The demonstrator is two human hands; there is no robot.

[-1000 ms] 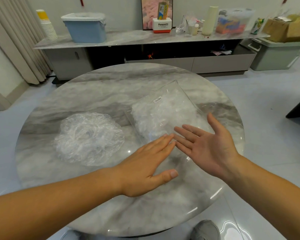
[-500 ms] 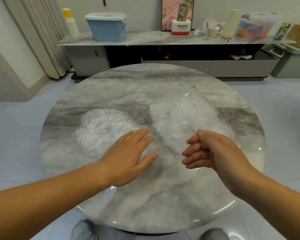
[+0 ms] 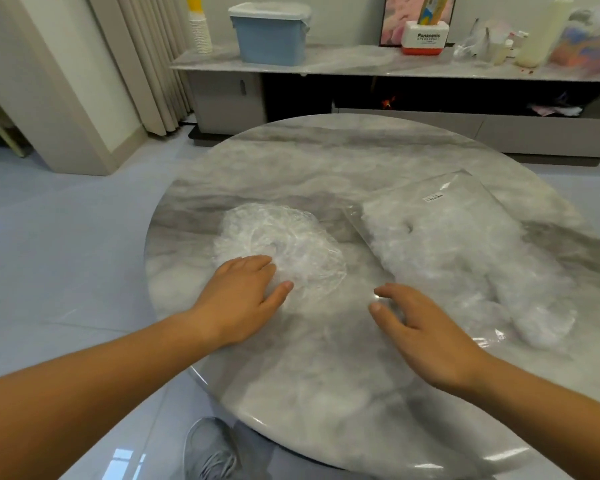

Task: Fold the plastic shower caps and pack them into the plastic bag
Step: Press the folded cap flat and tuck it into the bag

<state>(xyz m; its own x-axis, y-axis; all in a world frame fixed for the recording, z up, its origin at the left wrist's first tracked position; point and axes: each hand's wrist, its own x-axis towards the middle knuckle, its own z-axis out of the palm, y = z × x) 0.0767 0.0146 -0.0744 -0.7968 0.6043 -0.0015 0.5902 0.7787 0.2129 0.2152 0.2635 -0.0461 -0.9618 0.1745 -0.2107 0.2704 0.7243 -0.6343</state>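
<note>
Left hand (image 3: 243, 299): palm down, fingers straight and together, holding nothing; fingertips rest on the near edge of the loose shower cap (image 3: 284, 237).
Loose shower cap: clear, crinkled, spread round and unfolded on the marble table (image 3: 326, 393), just ahead of the left hand.
Right hand (image 3: 426, 330): fingers apart and loosely bent, gripping nothing; it lies at the near left edge of the plastic bag (image 3: 473, 188), contact unclear.
Plastic bag: clear, flat, stretching ahead and to the right of the right hand. Contents: a mass of white crumpled caps (image 3: 458, 268).
Blue bin (image 3: 271, 39): on the sideboard far beyond both hands, lid on, contents unseen.
Paper cups (image 3: 200, 32): stacked, left of the bin.
</note>
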